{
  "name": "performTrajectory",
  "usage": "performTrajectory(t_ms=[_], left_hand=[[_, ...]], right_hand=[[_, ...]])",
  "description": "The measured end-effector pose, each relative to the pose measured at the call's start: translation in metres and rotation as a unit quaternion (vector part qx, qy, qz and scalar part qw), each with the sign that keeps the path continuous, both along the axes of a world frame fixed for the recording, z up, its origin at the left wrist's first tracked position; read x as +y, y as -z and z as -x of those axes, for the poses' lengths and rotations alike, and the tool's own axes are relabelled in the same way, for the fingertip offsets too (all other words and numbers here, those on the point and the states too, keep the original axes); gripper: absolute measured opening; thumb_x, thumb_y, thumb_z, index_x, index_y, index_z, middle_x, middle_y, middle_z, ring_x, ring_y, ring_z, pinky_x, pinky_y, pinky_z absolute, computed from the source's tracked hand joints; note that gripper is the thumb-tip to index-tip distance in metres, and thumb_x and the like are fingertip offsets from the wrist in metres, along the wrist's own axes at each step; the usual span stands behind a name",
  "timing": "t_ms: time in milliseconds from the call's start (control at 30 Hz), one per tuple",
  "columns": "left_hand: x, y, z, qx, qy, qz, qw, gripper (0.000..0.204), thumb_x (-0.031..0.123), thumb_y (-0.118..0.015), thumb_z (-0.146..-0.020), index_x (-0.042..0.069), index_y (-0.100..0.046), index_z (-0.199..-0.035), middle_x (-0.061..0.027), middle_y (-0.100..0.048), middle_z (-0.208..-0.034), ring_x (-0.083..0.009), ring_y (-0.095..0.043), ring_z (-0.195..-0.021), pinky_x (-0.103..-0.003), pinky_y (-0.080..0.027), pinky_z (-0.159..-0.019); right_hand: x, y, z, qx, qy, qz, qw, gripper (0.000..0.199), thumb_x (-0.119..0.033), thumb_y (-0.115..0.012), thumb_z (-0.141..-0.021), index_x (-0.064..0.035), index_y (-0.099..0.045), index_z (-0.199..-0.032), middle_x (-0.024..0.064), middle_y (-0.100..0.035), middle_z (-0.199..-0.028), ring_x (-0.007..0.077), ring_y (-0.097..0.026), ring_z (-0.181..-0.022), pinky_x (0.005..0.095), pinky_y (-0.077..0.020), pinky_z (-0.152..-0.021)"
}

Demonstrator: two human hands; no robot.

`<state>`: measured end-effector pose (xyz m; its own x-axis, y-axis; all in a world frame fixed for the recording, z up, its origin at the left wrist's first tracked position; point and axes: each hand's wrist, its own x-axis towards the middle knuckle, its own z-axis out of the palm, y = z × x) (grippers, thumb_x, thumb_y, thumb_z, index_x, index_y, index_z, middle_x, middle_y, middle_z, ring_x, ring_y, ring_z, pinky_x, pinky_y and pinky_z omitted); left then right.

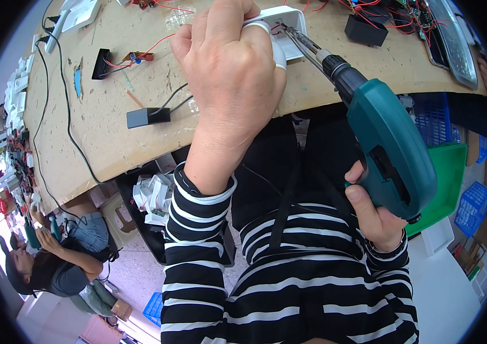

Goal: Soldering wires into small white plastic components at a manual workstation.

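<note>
My left hand is closed around a white plastic housing at the far edge of the view, its fingers hiding much of the part. In my right hand is a green cordless screwdriver, with the fingers wrapped round its grip. The tool slants up to the left, and its bit reaches into the open side of the housing. Whether the tip touches a screw cannot be made out. A thin red wire runs toward the left hand from a small circuit board.
Black boxes with wires lie on the worn table. Red-wired electronics crowd the far right. Below the table, a black bin holds white parts; a green crate stands right. Another person sits left.
</note>
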<state>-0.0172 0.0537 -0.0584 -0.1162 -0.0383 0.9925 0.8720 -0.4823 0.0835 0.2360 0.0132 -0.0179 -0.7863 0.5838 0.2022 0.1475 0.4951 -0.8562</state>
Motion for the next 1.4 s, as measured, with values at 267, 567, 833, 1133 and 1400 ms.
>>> performTrajectory(t_ms=[267, 567, 833, 1133, 1400], left_hand=[[0.006, 0.003, 0.0, -0.009, 0.017, -0.044, 0.999, 0.01, 0.001, -0.06, -0.059, -0.001, -0.056, -0.068, -0.0088, -0.053, -0.081, -0.0229, -0.051, -0.072, -0.034, -0.034, -0.066], [0.003, 0.001, -0.001, -0.002, -0.007, -0.023, 1.0, 0.009, 0.0, -0.059, -0.06, -0.001, -0.054, -0.066, -0.0093, -0.053, -0.081, -0.0234, -0.051, -0.073, -0.034, -0.035, -0.066], [0.002, 0.002, 0.0, -0.004, -0.003, -0.019, 1.0, 0.009, 0.0, -0.06, -0.06, -0.002, -0.054, -0.067, -0.0101, -0.054, -0.082, -0.0241, -0.051, -0.073, -0.034, -0.035, -0.066], [0.002, 0.003, 0.0, -0.01, 0.003, -0.019, 1.0, 0.01, 0.001, -0.06, -0.06, -0.002, -0.054, -0.068, -0.0106, -0.054, -0.082, -0.0246, -0.051, -0.074, -0.035, -0.035, -0.067], [0.001, 0.003, 0.0, -0.01, 0.003, -0.015, 1.0, 0.009, 0.001, -0.06, -0.06, -0.002, -0.054, -0.066, -0.0108, -0.054, -0.082, -0.0247, -0.051, -0.074, -0.035, -0.035, -0.068]], right_hand=[[0.0, -0.005, 0.0, 0.003, -0.023, 0.042, 0.999, 0.059, 0.001, -0.06, -0.076, 0.005, -0.03, -0.127, 0.0256, -0.046, -0.118, 0.0169, -0.056, -0.078, 0.0268, -0.0475, -0.068], [0.002, -0.005, -0.001, 0.006, -0.024, 0.066, 0.998, 0.063, 0.002, -0.06, -0.075, 0.0038, -0.028, -0.129, 0.0263, -0.044, -0.121, 0.0162, -0.055, -0.078, 0.025, -0.047, -0.068], [0.004, 0.0, 0.006, 0.039, -0.015, 0.089, 0.995, 0.063, 0.002, -0.06, -0.075, 0.0035, -0.029, -0.129, 0.0261, -0.044, -0.121, 0.0157, -0.055, -0.078, 0.0248, -0.047, -0.067], [0.006, 0.0, 0.009, 0.048, -0.009, 0.073, 0.996, 0.06, 0.003, -0.059, -0.075, 0.0042, -0.031, -0.128, 0.026, -0.046, -0.119, 0.0153, -0.055, -0.077, 0.0245, -0.0473, -0.067], [0.005, 0.001, 0.009, 0.047, 0.008, 0.095, 0.994, 0.061, 0.002, -0.06, -0.075, 0.0036, -0.031, -0.128, 0.0256, -0.046, -0.119, 0.0144, -0.055, -0.077, 0.0235, -0.0471, -0.066]])
